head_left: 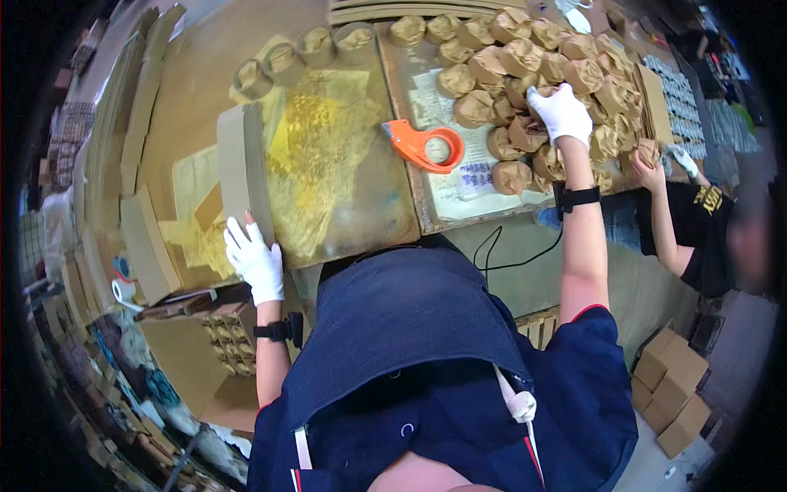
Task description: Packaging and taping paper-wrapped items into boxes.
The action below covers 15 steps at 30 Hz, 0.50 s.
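My left hand [256, 264], in a white glove with one fingertip bare, is open with its fingers spread. It rests at the near end of a long grey-brown cardboard strip [239, 160] standing on the bench. My right hand [564, 116], also gloved, reaches into a crowd of brown paper-wrapped bundles [518, 57]. Its thumb and fingers close around one bundle at the pile's middle, mostly hidden by the glove. An orange tape dispenser [426, 148] lies between my hands, left of the bundles.
Several short cardboard tubes [316, 47] stuffed with paper line the bench's far side. Yellow-stained paper [316, 139] covers its middle. At right, a co-worker's hand [649, 174] holds a wrapped bundle. Cardboard boxes [670, 385] stand on the floor; an open carton [193, 353] sits below left.
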Each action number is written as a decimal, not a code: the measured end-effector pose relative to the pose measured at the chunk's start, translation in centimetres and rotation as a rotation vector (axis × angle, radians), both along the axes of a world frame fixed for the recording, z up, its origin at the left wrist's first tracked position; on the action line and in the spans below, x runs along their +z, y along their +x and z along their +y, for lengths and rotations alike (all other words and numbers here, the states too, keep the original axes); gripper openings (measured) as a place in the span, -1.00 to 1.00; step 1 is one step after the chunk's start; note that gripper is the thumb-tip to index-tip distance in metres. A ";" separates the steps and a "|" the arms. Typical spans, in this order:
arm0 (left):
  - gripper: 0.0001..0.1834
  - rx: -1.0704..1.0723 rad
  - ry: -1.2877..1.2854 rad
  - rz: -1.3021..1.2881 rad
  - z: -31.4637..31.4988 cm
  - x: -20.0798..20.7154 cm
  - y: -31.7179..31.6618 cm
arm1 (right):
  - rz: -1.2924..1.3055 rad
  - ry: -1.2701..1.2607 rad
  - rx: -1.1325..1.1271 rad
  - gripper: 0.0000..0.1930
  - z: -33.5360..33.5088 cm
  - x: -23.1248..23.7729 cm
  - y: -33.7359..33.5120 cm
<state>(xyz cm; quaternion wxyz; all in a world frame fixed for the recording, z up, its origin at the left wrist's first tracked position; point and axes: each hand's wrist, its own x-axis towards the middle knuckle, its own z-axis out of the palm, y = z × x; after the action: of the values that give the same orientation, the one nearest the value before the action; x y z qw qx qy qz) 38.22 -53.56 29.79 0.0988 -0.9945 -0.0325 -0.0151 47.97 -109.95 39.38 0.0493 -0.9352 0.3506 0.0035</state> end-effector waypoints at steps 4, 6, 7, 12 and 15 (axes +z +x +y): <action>0.09 -0.057 -0.023 -0.027 1.8 -0.1 0.5 | -0.082 0.029 0.019 -0.16 -1.1 -2.1 -0.4; 0.05 -0.080 -0.033 -0.042 2.0 0.0 0.7 | -0.152 0.088 0.028 -0.11 -1.3 -1.8 -1.0; 0.05 -0.070 -0.037 -0.040 2.0 -0.1 0.6 | -0.216 0.159 0.040 -0.14 -1.5 -1.7 -1.4; 0.02 -0.054 -0.057 -0.038 1.8 0.1 0.4 | -0.492 0.677 0.211 -0.26 2.6 1.1 -5.0; 0.00 -0.071 -0.063 -0.056 2.3 -0.2 0.3 | -0.238 0.771 0.477 -0.31 10.3 4.1 -7.3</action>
<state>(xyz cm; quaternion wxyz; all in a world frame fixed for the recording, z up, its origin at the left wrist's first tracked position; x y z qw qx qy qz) 38.47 -51.26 29.62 0.0657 -0.9968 -0.0006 -0.0451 40.70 -99.65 43.46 0.4307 -0.8971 0.0910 0.0375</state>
